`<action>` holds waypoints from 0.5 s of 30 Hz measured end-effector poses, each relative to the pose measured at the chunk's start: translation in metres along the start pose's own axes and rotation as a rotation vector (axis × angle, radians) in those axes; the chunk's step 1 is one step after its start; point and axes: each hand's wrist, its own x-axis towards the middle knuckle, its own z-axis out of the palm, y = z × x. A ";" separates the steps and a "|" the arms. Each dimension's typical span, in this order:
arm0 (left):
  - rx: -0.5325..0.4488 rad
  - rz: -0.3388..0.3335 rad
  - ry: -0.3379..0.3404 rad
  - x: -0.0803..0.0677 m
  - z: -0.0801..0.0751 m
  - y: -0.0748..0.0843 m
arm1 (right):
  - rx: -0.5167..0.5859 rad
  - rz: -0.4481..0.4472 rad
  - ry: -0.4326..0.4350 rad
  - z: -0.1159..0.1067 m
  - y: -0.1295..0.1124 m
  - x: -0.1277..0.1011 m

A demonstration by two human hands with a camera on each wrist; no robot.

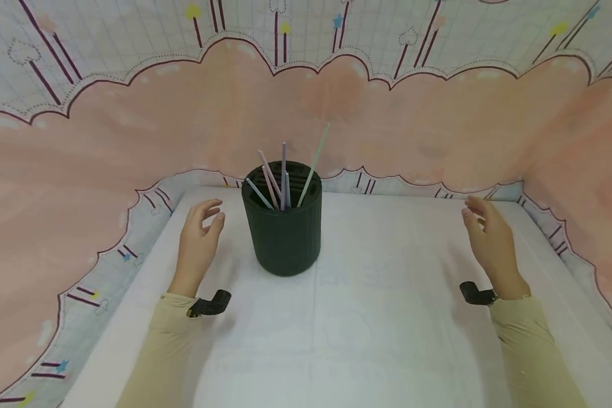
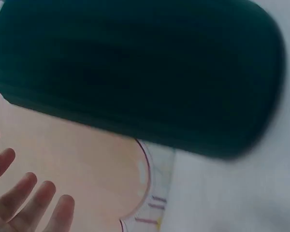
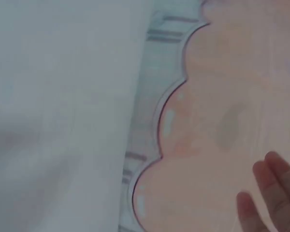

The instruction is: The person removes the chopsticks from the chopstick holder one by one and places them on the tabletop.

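A dark green round holder (image 1: 283, 243) with a slotted top stands upright toward the back of the white table. Several thin straw-like sticks lean in it, among them a pale green one (image 1: 314, 161), a purple one (image 1: 284, 170) and a light blue one (image 1: 259, 194). Just left of the holder, my left hand (image 1: 196, 246) hovers with loosely bent fingers, apart from it. The holder's side (image 2: 135, 72) fills much of the left wrist view. Far to the right, my right hand (image 1: 492, 243) is relaxed and holds nothing; its fingertips (image 3: 266, 176) show in the right wrist view.
A white cover lies over the table (image 1: 367, 317). Behind and along both sides hangs a peach-coloured cloth (image 1: 413, 124) with a scalloped, patterned border. Each wrist wears a small black device, such as the left one (image 1: 211, 304).
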 end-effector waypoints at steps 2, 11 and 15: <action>-0.112 0.005 0.023 -0.003 0.006 0.004 | 0.092 0.003 0.083 0.008 -0.010 -0.005; -0.326 -0.029 0.060 -0.006 0.013 0.046 | 0.646 -0.136 0.300 0.034 -0.058 -0.009; -0.346 -0.110 0.063 -0.006 0.019 0.051 | 0.847 -0.180 0.342 0.043 -0.082 -0.008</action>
